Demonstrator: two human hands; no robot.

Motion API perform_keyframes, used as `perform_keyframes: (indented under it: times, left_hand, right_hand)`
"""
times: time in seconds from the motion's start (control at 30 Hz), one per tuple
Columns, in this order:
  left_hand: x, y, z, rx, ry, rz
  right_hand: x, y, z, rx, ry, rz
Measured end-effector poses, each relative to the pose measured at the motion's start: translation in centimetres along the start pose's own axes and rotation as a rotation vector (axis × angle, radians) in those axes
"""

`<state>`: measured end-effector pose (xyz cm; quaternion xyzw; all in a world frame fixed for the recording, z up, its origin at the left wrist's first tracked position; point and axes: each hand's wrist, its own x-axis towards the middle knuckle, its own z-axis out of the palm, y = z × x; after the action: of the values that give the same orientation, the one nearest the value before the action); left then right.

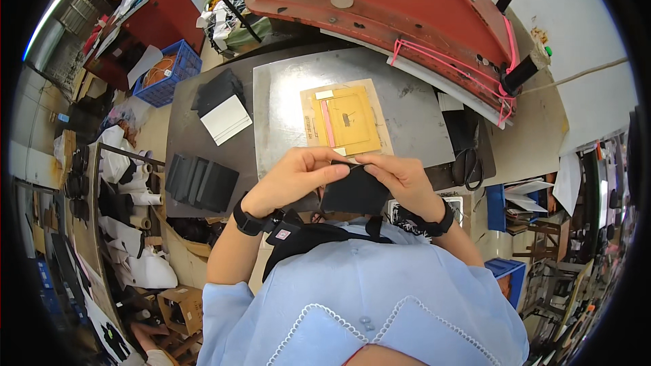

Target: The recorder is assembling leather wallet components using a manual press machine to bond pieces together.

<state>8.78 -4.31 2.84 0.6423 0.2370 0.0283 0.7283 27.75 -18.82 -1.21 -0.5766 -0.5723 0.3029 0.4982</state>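
Observation:
Between both hands hangs a flat black piece of sheet material (352,192), pinched along its upper edge. My left hand (304,171) grips its left part with thumb and fingers, and my right hand (401,177) grips the right part. The fingertips nearly meet at the middle of that edge. Just beyond them a yellow template board (359,118), with a pink strip and pale tabs, lies on a tan backing board (312,122). Under these is a shiny metal plate (278,95). What lies behind the black piece is hidden.
Left on the dark table sit stacked black pieces (201,181), cream sheets (226,120) and a dark pile (218,89). A red machine (380,0) with pink cord stands along the far side. Scissors (468,168) lie at the right edge. A blue crate (169,74) stands beyond the left corner.

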Motion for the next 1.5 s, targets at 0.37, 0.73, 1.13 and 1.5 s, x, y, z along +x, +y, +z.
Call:
perform_keyframes:
  times: [0.37, 0.73, 1.13, 1.5]
  left_hand:
    - [3.6, -3.0, 1.5, -0.132, 0.277, 0.182]
    - [4.1, -0.6, 3.3, 0.410, -0.257, 0.110]
    - [4.6, -2.8, 4.4, 0.274, 0.387, 0.535]
    - [4.6, -2.5, 6.5, -0.043, -0.020, 0.103]
  right_hand:
    - [-4.6, -0.2, -2.3, -0.558, 0.113, -0.392]
    - [-6.0, -1.2, -3.1, -0.449, 0.212, -0.078]
    - [-5.4, 1.5, -2.9, -0.068, 0.738, 0.270]
    - [-4.8, 1.4, -3.1, 0.064, 0.901, 0.205]
